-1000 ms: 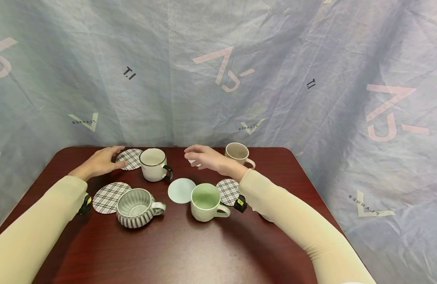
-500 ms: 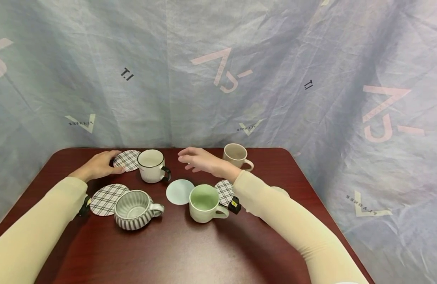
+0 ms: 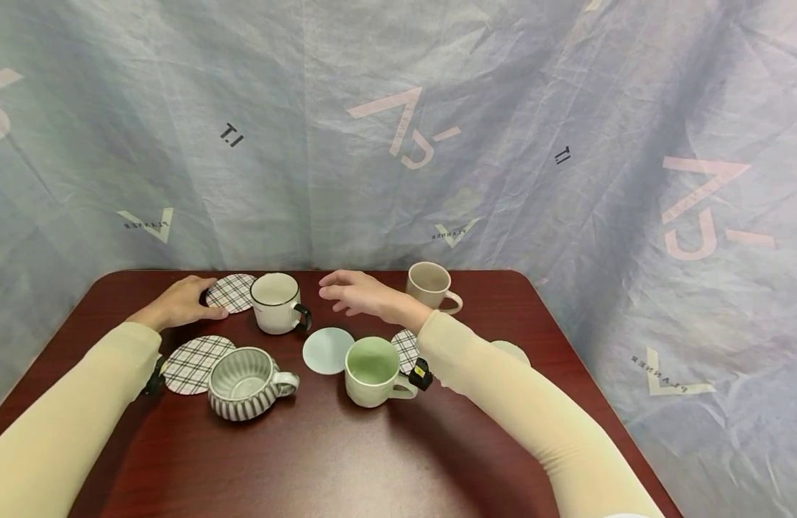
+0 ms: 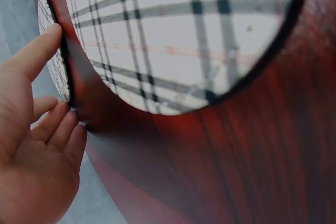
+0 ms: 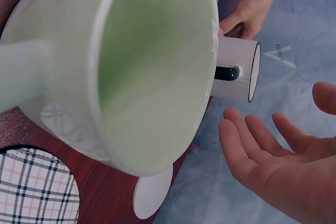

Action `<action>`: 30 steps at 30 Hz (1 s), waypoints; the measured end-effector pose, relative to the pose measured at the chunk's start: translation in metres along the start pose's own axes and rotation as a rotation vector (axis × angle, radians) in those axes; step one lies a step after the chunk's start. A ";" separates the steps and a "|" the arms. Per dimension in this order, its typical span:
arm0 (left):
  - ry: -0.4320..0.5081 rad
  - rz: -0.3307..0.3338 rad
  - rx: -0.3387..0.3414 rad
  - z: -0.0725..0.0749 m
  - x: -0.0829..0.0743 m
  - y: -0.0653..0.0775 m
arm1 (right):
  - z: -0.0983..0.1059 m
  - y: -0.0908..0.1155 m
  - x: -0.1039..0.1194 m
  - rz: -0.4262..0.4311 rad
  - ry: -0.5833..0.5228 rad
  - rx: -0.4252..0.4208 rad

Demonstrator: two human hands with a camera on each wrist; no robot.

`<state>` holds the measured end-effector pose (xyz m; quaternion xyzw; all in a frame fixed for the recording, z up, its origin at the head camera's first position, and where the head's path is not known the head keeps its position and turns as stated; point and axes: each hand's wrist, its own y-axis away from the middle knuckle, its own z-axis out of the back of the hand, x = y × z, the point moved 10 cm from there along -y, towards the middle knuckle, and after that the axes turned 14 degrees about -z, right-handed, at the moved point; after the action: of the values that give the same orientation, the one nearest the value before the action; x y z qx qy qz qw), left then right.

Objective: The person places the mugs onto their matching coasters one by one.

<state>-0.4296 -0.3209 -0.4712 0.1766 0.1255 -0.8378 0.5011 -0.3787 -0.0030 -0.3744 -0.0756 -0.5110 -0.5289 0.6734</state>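
Observation:
My left hand [image 3: 185, 302] lies at the left edge of a plaid round coaster [image 3: 230, 293] at the back left. Its thumb and fingertips are spread right at the rim, as the left wrist view also shows. Just right of that coaster stands a white mug [image 3: 275, 315] with a black rim and black handle. To the mug's right, my right hand [image 3: 360, 293] hovers over the table, holding nothing, its fingers relaxed and pointing left. In the right wrist view, a green mug [image 5: 58, 72] fills much of the picture, and a white round coaster [image 5: 152, 195] shows behind it.
A grey ribbed cup [image 3: 239, 404] stands by another plaid coaster [image 3: 194, 365] at front left. A pale blue coaster [image 3: 327, 351] lies left of the green mug. A beige mug [image 3: 423, 293] stands behind my right wrist; a pale disc [image 3: 511, 351] is partly covered by the sleeve.
My right hand has moved left, toward the black-rimmed mug. My left hand has barely shifted at the coaster's edge. The head view has turned slightly; cups and coasters stay put.

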 end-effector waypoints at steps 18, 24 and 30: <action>0.052 0.051 0.047 -0.001 0.005 0.000 | -0.015 -0.017 0.016 -0.068 0.054 0.038; 0.067 0.062 0.042 0.000 0.006 0.001 | -0.022 -0.027 0.019 -0.120 0.056 0.053; 0.068 0.064 0.034 0.000 0.006 0.000 | -0.028 -0.033 0.018 -0.143 0.068 0.064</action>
<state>-0.4326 -0.3257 -0.4736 0.2176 0.1224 -0.8169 0.5200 -0.3888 -0.0469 -0.3878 0.0008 -0.5085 -0.5612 0.6530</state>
